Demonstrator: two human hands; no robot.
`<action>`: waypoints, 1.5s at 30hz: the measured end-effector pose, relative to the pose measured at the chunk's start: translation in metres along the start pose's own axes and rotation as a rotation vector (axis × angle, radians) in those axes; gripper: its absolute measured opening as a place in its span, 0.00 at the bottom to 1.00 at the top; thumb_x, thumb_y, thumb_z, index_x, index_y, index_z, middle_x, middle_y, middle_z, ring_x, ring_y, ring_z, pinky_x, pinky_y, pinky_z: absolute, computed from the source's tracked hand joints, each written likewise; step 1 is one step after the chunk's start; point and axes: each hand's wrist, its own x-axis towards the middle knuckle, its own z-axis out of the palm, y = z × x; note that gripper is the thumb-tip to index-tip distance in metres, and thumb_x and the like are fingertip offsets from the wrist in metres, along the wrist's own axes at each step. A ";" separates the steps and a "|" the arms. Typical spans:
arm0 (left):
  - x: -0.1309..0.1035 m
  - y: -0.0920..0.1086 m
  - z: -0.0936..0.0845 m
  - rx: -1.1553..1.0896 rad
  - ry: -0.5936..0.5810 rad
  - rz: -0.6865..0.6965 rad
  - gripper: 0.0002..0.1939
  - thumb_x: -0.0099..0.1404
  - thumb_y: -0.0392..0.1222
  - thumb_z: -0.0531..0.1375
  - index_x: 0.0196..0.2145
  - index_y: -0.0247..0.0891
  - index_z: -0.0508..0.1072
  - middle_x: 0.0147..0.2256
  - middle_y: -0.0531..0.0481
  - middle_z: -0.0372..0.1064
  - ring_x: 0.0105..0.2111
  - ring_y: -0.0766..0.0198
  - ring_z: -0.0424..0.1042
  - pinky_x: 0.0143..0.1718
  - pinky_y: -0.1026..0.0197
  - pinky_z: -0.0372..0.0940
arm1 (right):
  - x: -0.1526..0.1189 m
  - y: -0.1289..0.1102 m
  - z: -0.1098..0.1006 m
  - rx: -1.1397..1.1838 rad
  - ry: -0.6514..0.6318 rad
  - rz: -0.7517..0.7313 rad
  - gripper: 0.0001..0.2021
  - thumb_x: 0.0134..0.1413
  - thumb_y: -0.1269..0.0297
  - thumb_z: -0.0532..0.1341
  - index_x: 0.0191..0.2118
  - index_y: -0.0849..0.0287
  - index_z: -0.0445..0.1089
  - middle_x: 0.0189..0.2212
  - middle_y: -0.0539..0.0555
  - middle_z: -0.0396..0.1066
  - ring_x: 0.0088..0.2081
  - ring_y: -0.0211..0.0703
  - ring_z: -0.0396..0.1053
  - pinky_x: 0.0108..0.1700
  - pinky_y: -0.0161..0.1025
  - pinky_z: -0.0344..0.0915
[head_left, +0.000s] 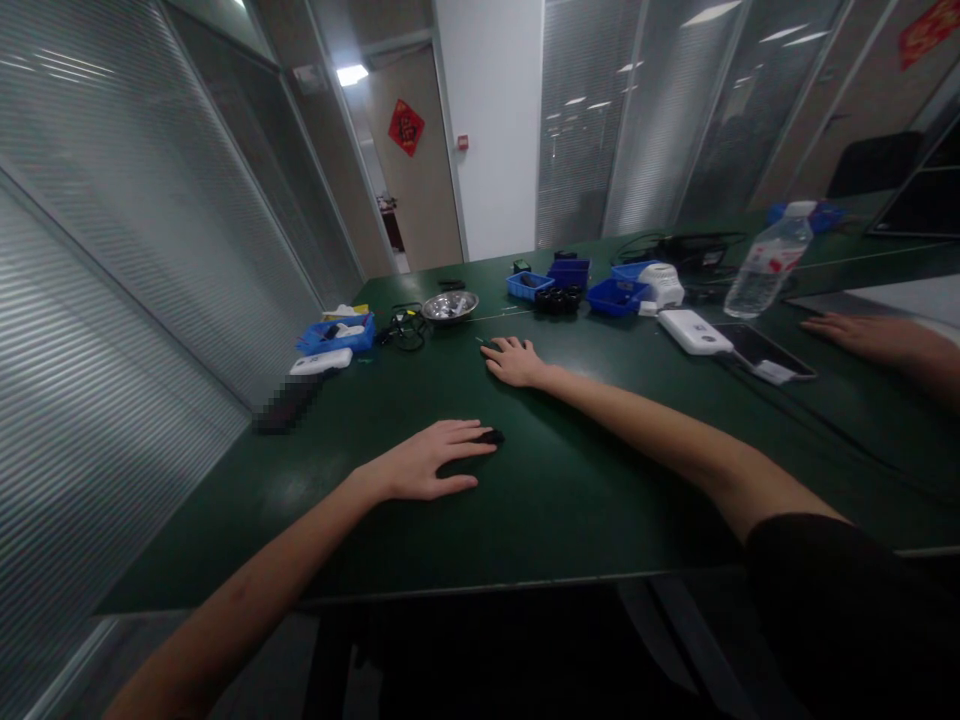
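Green worktop (600, 530) stretches across the head view, where a person's two bare hands lie apart above its surface. The left hand (435, 458), nearer the front edge, is palm down, its grip spread and the thumb well clear; a small black object (493, 437) sits at its fingertips, too small to identify. Farther forward and to the right, the right hand (516, 362) also shows a spread grip, fingers parted and slightly bent. A slim piece (480, 341) appears just beyond its fingertips, and whether anything lies under them cannot be told.

Behind, a shiny metal bowl (450, 319) stands near a tangle of black cable (405, 332). At left, a blue bin (360, 342) holds mixed items beside a white device (321, 362). Blue trays (616, 297) and a black bundle (559, 300) cluster beyond the right hand. At right, a clear bottle (769, 268) with a white cap stands near a second white device (691, 331) and a dark flat panel (765, 350), while a co-worker's hand (859, 335) rests close by.
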 end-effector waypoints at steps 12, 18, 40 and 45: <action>0.000 -0.001 0.000 0.014 0.002 0.008 0.29 0.75 0.51 0.61 0.71 0.52 0.65 0.72 0.46 0.57 0.72 0.48 0.56 0.72 0.39 0.53 | -0.169 -0.018 -0.020 0.094 0.069 -0.447 0.27 0.76 0.53 0.49 0.75 0.50 0.57 0.71 0.62 0.59 0.69 0.61 0.56 0.68 0.64 0.53; 0.000 -0.003 0.002 0.029 0.012 0.021 0.29 0.75 0.51 0.60 0.71 0.52 0.65 0.73 0.46 0.56 0.73 0.48 0.55 0.72 0.38 0.54 | -0.163 -0.020 -0.023 0.137 0.061 -0.422 0.27 0.76 0.53 0.51 0.74 0.49 0.59 0.70 0.61 0.60 0.68 0.62 0.57 0.67 0.65 0.54; -0.002 -0.008 0.004 0.033 0.122 -0.034 0.18 0.77 0.47 0.58 0.60 0.46 0.75 0.65 0.44 0.68 0.66 0.52 0.66 0.68 0.43 0.60 | -0.160 -0.012 -0.025 0.195 0.085 -0.471 0.26 0.68 0.73 0.52 0.66 0.49 0.71 0.64 0.60 0.69 0.64 0.57 0.64 0.64 0.61 0.60; -0.005 -0.013 0.002 0.038 0.207 -0.052 0.14 0.77 0.47 0.56 0.46 0.41 0.80 0.54 0.43 0.76 0.57 0.53 0.73 0.62 0.45 0.66 | -0.160 -0.019 -0.032 0.211 0.045 -0.635 0.28 0.67 0.75 0.53 0.67 0.45 0.70 0.65 0.58 0.67 0.64 0.56 0.64 0.63 0.59 0.62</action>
